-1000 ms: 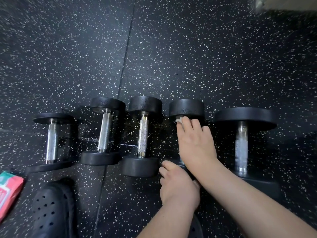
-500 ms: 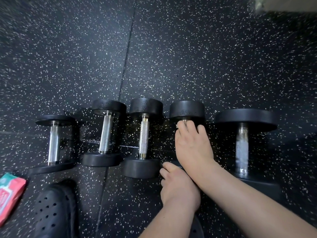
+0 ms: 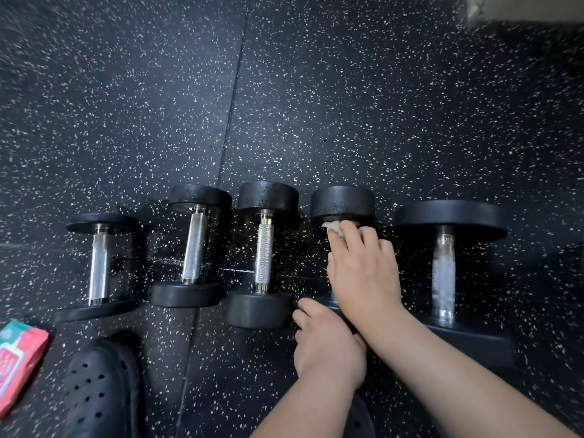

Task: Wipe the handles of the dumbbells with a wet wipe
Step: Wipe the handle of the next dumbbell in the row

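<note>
Floor [image 3: 379,105]: black rubber matting, flecked all over with white and grey chips; fills nearly the whole view.
Seam [image 3: 234,99]: thin straight joint between two mats, running far to near, left of the wiped dumbbell.
Pale strip [image 3: 531,7]: blurred light band in the far corner, beyond and right of the wiped dumbbell (wall or something else, cannot tell).
Wiped dumbbell [image 3: 343,202]: lies flat on the floor, round black far head in plain view, handle hidden under the right hand.
Wet wipe [image 3: 331,225]: white crumpled scrap, peeking out at the fingertips, right against the wiped dumbbell's far head.
Right hand [image 3: 360,273]: laid along the wiped dumbbell's handle, fingers bent down over it, pressing the wipe around it.
Left hand [image 3: 328,346]: at the wiped dumbbell's near end, fingers curled over the near head, mostly covering it.
Large dumbbell [image 3: 444,270]: just right of the wiped dumbbell, parallel, chrome handle bare.
Three smaller dumbbells [image 3: 264,257]: in a row left of the wiped dumbbell, parallel, knurled chrome handles bare.
Wipes pack [image 3: 19,358]: red and green, far left of the wiped dumbbell, nearer the viewer, cut by the edge.
Black clog [image 3: 101,390]: perforated, on the floor, near and left of the wiped dumbbell.
</note>
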{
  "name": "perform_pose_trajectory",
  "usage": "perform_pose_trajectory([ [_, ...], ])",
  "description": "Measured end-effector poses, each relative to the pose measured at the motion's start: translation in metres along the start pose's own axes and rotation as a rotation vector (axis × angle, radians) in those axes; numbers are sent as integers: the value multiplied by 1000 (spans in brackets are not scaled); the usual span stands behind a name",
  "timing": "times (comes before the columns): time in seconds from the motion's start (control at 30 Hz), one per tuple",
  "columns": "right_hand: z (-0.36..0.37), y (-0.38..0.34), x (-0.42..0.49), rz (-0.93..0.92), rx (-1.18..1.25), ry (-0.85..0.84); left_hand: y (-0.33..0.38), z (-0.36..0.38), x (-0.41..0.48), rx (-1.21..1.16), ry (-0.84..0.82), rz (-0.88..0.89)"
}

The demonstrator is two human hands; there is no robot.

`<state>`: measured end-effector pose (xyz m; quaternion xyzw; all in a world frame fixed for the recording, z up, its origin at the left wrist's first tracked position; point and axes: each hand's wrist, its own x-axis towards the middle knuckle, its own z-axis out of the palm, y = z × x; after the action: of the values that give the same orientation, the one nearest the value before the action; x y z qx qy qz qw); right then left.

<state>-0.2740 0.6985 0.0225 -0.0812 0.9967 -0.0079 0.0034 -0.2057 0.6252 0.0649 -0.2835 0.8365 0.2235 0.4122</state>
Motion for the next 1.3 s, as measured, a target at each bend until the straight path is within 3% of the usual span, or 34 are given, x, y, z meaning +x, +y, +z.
perform_pose_trajectory([
  [0.73,4,4,-18,296,493,59,-5,4,4,-19,28,23],
  [0.97,5,10,-16,363,698,-7,-7,5,6,-48,29,32],
  [1.1,-3,11,-9,553,894,-100,-7,8,7,-79,25,29],
  [1.2,-1,10,5,767,1258,-208,-7,11,7,-80,39,22],
  [1.3,7,10,9,933,1489,-157,-6,11,8,-81,47,19],
])
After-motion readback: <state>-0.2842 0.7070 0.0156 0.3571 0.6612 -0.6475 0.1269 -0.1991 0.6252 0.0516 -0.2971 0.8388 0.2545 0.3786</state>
